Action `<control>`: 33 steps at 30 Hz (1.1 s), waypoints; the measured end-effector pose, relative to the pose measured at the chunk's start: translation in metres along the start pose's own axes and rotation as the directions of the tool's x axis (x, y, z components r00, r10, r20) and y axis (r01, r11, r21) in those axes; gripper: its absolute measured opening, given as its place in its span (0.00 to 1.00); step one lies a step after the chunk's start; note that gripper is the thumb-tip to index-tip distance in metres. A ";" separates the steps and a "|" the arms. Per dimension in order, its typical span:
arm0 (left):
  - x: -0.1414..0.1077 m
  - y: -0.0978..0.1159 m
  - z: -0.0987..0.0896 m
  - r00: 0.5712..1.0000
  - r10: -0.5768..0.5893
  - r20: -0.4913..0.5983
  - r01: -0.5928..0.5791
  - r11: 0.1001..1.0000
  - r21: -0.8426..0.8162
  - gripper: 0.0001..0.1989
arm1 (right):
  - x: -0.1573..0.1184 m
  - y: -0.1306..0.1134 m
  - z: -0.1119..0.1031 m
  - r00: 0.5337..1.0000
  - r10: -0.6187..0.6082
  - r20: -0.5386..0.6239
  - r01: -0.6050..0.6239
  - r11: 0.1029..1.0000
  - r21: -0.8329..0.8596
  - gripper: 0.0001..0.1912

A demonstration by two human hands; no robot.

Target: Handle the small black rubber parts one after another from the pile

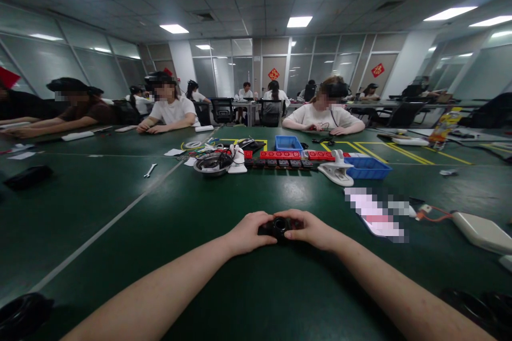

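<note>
Near the middle of the green table (224, 298), a small black part (279, 225) with a round ring-like opening is held between both hands. My left hand (250, 232) grips its left end, thumb in front and fingers behind. My right hand (308, 228) closes on its right side, the thumb beside the round opening. The fingers cover much of the part, so its full shape is hidden.
Ahead stand a metal bowl (212, 164) with cables, red strips (280, 155), blue trays (368, 168) and a white clamp (338, 169). A phone (374, 213) and power bank (482, 232) lie right, a wrench (150, 171) left. People sit across the table.
</note>
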State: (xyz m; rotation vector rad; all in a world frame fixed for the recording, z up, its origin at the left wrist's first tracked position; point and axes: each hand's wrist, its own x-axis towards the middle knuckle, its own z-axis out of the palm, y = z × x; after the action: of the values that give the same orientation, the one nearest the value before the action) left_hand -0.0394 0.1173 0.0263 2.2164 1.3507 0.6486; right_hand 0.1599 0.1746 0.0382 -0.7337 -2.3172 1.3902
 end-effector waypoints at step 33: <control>0.003 0.006 0.002 0.991 -0.118 -0.056 0.124 0.983 0.132 0.21 | 0.006 0.009 0.029 0.930 -0.071 -0.360 0.011 0.986 -0.166 0.18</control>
State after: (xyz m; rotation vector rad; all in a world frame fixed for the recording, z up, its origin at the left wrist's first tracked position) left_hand -0.0327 0.1169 0.0290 2.2138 1.5830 0.5853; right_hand 0.1416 0.1611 0.0174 -0.9005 -2.1474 0.9567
